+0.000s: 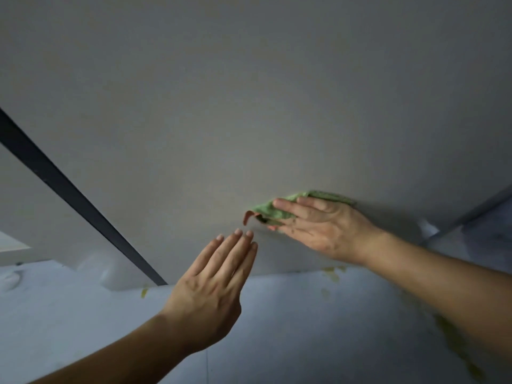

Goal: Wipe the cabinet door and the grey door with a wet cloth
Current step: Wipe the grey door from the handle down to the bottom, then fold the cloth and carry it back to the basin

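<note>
Cloth (270, 211), green and crumpled, is lying flattened against the lower part of what is probably the grey door (249, 106), though the dim, tilted view is not making that certain. The right hand (324, 228) is pressing it there with straight, close-set fingers laid over it, palm toward the door, not pinching or curling round it. One pinkish corner of the cloth is peeling out past the fingertips. The left hand (213, 286) is hovering just beside, lower and to the left, fingers straight and held together, holding nothing; whether its fingertips are touching the door I cannot tell. A dark strip (69, 189) is running diagonally down the left side to the pale floor (277, 328), where yellowish marks (332, 273) are showing near the door's bottom edge. The cloth is looking light, soft and limp, so it is likely going to bunch and slide under a flat palm. Covering its middle with the whole hand, loose corner tucked under, is seeming the surest hold on so smooth and stiff a door.
</note>
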### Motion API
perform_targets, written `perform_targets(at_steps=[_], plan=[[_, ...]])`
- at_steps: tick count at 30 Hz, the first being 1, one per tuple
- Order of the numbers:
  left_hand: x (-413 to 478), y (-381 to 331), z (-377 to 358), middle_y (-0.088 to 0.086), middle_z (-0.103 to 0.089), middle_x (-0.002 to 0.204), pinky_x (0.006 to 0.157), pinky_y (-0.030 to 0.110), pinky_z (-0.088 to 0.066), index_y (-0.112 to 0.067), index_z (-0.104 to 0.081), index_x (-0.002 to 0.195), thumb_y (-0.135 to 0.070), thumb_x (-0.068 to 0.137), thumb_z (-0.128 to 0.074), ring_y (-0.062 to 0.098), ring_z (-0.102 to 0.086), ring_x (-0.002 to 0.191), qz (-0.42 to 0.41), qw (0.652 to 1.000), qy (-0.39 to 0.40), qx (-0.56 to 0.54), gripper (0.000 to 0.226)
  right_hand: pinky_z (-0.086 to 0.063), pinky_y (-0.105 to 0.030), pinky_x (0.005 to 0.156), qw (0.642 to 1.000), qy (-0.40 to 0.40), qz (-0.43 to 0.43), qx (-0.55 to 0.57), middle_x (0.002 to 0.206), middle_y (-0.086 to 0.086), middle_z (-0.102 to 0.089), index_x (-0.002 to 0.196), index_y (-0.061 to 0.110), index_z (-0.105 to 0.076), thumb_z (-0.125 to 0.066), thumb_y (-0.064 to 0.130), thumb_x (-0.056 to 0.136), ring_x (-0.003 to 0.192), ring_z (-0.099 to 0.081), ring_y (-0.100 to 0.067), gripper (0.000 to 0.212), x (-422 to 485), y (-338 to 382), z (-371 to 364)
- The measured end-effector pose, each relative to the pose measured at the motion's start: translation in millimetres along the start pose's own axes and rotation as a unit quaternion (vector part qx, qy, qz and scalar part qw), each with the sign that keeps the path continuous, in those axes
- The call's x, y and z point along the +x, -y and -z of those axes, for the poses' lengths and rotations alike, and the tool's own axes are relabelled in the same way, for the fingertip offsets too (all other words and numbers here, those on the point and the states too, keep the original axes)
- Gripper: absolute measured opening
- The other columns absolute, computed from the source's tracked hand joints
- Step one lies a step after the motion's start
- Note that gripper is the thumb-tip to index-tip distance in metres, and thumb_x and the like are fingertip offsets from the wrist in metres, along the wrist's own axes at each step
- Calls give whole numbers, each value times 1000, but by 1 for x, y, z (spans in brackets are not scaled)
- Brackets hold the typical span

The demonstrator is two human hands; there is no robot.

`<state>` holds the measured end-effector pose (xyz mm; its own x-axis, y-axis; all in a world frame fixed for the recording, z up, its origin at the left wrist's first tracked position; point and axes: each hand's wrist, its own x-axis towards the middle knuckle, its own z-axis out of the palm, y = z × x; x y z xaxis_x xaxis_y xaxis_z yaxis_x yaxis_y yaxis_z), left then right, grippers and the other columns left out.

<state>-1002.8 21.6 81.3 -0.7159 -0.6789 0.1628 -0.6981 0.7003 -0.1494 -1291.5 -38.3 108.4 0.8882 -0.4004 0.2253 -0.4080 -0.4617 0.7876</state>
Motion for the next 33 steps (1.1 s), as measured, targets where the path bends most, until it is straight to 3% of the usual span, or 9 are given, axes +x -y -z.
perform_targets(at_steps=[7,14,16,19,22,24,26,30,33], plan=[[23,-19,2,21,-31,164,120,47,-24,0,-35,155,-30,80,-62,36,-30,150,12,996,-25,-84,85,-34,-47,119,969,-20,-233,74,156,-12,-40,144,6,-53,-34,3,108,144,-40,-36,41,-83,-18,14],[27,-45,-7,11,-33,164,116,42,-29,-5,-29,158,-37,88,-50,30,-34,149,-15,988,-24,-152,80,-31,-33,118,768,-122,-605,171,138,-22,-44,123,0,-63,-51,3,100,129,-48,-39,26,-100,37,4],[29,-48,-7,10,-35,162,117,39,-29,-5,-31,158,-38,88,-50,28,-35,148,-20,986,-22,-163,79,-36,-31,115,644,-135,-710,249,127,-21,-51,117,5,-61,-63,1,91,120,-53,-36,26,-82,60,-2],[31,-43,4,8,-41,159,116,40,-41,-7,-30,157,-41,88,-47,26,-38,145,1,982,9,-190,79,-53,-52,98,307,-176,-847,397,107,-16,-68,103,12,-61,-72,2,87,95,-66,-28,22,-30,80,1],[27,-28,34,5,-41,158,113,38,-40,-15,-19,159,-48,91,-42,25,-42,144,50,973,68,-215,79,-63,-36,78,-66,-222,-809,541,107,-17,-74,110,1,-67,-65,-2,95,87,-72,-20,16,16,64,30],[23,-14,65,1,-39,160,114,37,-38,-20,-15,160,-55,92,-36,23,-42,144,78,961,107,-244,79,-62,-34,80,-189,-250,-737,599,94,-11,-75,105,1,-68,-53,-1,101,81,-73,-17,16,32,41,62],[19,-4,105,-3,-41,158,113,36,-42,-23,-15,161,-64,89,-27,20,-45,141,98,947,130,-277,83,-61,-37,85,-233,-258,-695,629,87,-9,-70,99,3,-67,-51,6,103,80,-69,-19,17,39,16,96],[20,1,195,-19,-46,147,103,25,-49,-35,-22,158,-74,85,-36,-3,-51,129,150,891,155,-399,84,-57,-37,72,-238,-188,-683,664,80,-12,-59,86,6,-65,-60,22,96,74,-63,-23,19,54,-34,179],[27,-8,278,-23,-57,134,91,20,-55,-39,-45,142,-75,80,-63,-8,-60,116,247,764,149,-578,74,-58,-40,78,-208,-118,-716,655,95,-17,-71,106,2,-67,-61,12,96,89,-71,-28,15,72,-76,257]])
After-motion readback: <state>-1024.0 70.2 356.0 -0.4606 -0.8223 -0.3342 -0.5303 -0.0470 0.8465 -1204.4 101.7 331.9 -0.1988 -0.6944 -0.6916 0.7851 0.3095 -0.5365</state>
